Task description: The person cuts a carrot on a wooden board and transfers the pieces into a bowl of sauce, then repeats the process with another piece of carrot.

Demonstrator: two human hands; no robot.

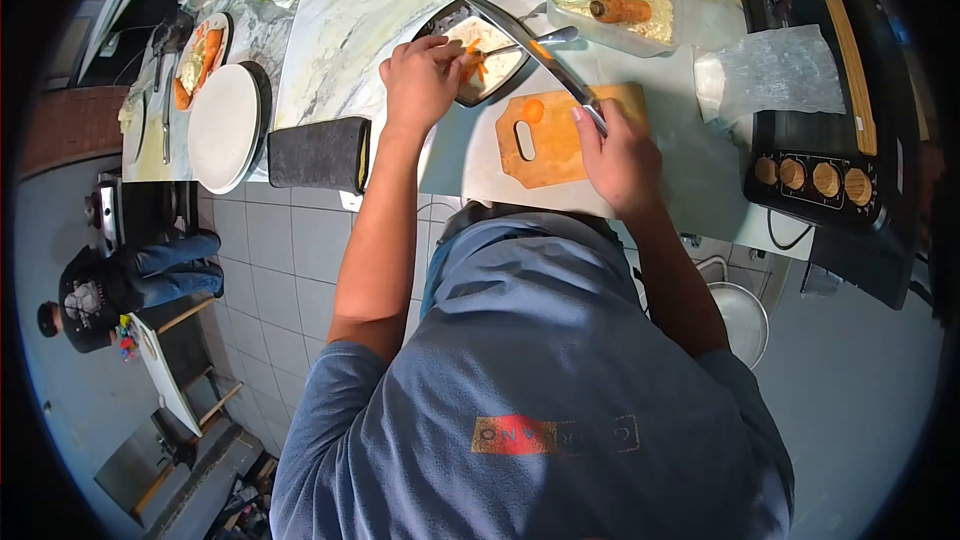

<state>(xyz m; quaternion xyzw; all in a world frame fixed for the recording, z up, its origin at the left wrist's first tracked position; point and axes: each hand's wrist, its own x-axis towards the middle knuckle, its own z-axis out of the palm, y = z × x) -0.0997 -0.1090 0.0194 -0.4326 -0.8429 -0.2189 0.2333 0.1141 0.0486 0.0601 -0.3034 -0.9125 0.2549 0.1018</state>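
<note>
My right grip holds the knife, its blade across the bowl; whether my left grip pinches the carrot strips there, I cannot tell. A slip could nick it.

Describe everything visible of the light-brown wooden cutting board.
The light-brown wooden cutting board lies flat near the front of the pale marbled counter. Its left end has angled corners and an oblong slot. A round orange carrot slice rests on top. The right hand, gripping a silvery metal knife, covers part of it; contact is unclear.
</note>
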